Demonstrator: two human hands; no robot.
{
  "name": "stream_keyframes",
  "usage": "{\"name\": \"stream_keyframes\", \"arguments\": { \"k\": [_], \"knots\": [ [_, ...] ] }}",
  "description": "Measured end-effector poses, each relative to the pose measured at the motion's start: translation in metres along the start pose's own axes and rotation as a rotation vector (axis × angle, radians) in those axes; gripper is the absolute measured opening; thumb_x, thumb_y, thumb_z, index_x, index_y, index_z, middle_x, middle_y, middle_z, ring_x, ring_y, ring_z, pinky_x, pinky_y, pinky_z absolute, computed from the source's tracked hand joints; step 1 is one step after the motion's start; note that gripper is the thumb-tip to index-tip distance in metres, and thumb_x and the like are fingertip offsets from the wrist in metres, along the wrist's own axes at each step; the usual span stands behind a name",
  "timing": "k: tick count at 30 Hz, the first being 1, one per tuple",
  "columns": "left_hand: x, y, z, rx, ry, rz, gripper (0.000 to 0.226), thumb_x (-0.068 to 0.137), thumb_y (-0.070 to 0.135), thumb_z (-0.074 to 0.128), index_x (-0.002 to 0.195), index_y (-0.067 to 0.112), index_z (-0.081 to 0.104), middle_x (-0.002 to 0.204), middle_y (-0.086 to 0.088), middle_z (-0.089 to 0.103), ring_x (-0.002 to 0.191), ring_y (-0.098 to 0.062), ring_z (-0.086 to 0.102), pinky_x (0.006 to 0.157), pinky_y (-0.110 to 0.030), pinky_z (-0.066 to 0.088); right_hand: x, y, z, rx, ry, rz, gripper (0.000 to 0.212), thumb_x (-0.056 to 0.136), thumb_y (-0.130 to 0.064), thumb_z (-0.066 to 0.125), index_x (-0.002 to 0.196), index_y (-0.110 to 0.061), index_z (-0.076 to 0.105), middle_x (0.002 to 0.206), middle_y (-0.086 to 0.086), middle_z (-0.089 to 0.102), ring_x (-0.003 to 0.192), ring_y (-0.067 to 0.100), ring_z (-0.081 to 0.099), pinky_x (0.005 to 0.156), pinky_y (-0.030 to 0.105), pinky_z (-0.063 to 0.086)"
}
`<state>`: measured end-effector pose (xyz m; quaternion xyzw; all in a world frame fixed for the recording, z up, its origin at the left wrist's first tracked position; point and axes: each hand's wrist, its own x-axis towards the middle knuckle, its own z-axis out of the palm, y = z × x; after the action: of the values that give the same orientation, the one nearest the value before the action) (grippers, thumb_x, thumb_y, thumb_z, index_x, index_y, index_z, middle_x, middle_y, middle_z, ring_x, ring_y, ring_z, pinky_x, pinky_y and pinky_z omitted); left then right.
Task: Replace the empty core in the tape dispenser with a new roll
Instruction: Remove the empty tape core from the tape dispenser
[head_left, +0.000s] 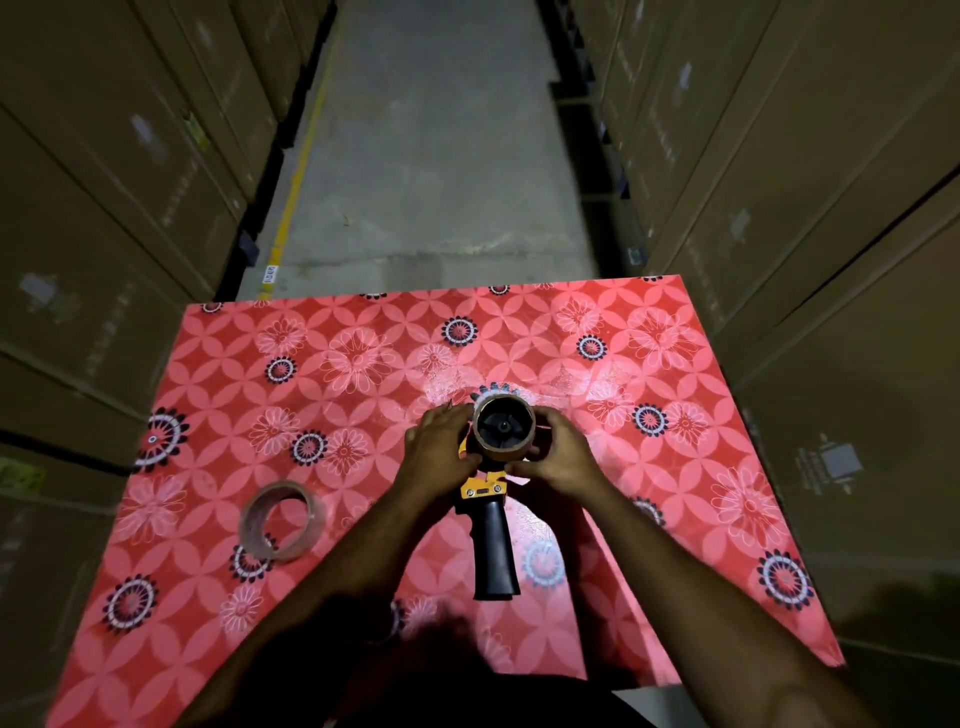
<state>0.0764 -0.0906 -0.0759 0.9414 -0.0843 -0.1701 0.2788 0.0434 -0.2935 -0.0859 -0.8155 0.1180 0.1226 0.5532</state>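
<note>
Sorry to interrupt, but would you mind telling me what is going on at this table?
A person is changing the tape in a handheld tape dispenser lying on the red patterned table. Both hands, the left hand and the right hand, grip the sides of the empty cardboard core, which sits on the dispenser's black hub. The new roll lies untouched on the table to the left.

My left hand (439, 447) and right hand (558, 457): forearms converging, fingers curled inward, fingertips facing across a narrow gap.
</note>
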Motion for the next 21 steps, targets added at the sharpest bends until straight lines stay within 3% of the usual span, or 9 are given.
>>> {"name": "stream_keyframes", "arguments": {
  "k": [4, 7, 9, 13, 16, 21],
  "knots": [
    [0.007, 0.004, 0.009, 0.133, 0.037, -0.017, 0.065, 0.075, 0.042, 0.079, 0.137, 0.033, 0.059, 0.141, 0.008, 0.054, 0.134, -0.019, 0.037, 0.105, -0.043, 0.030, 0.004, -0.001, 0.010, -0.271, 0.153, -0.098, 0.085, 0.054, -0.028, 0.099, 0.125, -0.006, 0.058, 0.116, 0.010, 0.061, 0.106, 0.024, 0.056, 0.081, 0.033, 0.047],
    [0.007, 0.001, 0.014, 0.111, 0.084, -0.024, 0.061, 0.070, 0.045, 0.081, 0.129, 0.037, 0.065, 0.133, 0.011, 0.057, 0.128, -0.019, 0.038, 0.100, -0.041, 0.030, 0.006, -0.001, 0.009, -0.304, 0.143, -0.116, 0.080, 0.057, -0.033, 0.097, 0.122, -0.008, 0.058, 0.117, 0.012, 0.064, 0.100, 0.019, 0.053, 0.070, 0.028, 0.034],
    [0.009, -0.001, 0.015, 0.067, 0.098, -0.028, 0.059, 0.068, 0.045, 0.084, 0.124, 0.037, 0.070, 0.129, 0.012, 0.059, 0.127, -0.019, 0.039, 0.098, -0.040, 0.027, 0.007, -0.002, 0.005, -0.299, 0.125, -0.125, 0.078, 0.058, -0.034, 0.097, 0.122, -0.010, 0.058, 0.118, 0.009, 0.067, 0.098, 0.014, 0.052, 0.066, 0.020, 0.035],
    [0.007, -0.003, 0.014, -0.015, 0.134, -0.065, 0.054, 0.065, 0.047, 0.086, 0.117, 0.037, 0.075, 0.121, 0.015, 0.061, 0.122, -0.017, 0.041, 0.097, -0.040, 0.026, 0.005, -0.004, 0.000, -0.231, 0.076, -0.133, 0.078, 0.062, -0.029, 0.096, 0.126, -0.013, 0.056, 0.119, 0.002, 0.069, 0.105, 0.015, 0.061, 0.075, 0.011, 0.040],
    [0.003, -0.005, 0.015, -0.104, 0.164, -0.092, 0.053, 0.064, 0.045, 0.088, 0.115, 0.040, 0.075, 0.112, 0.022, 0.060, 0.112, -0.014, 0.042, 0.087, -0.036, 0.022, 0.003, -0.005, -0.001, -0.196, 0.052, -0.153, 0.076, 0.064, -0.028, 0.095, 0.126, -0.017, 0.053, 0.113, -0.007, 0.065, 0.106, 0.012, 0.061, 0.077, 0.004, 0.040],
    [0.001, 0.002, 0.006, -0.293, 0.138, -0.086, 0.059, 0.063, 0.031, 0.093, 0.119, 0.038, 0.075, 0.093, 0.022, 0.058, 0.090, 0.007, 0.048, 0.073, -0.020, 0.022, 0.005, -0.004, -0.004, -0.184, 0.003, -0.147, 0.076, 0.064, -0.030, 0.094, 0.125, -0.025, 0.049, 0.108, -0.014, 0.064, 0.103, 0.012, 0.065, 0.083, 0.018, 0.049]
  ]
}}
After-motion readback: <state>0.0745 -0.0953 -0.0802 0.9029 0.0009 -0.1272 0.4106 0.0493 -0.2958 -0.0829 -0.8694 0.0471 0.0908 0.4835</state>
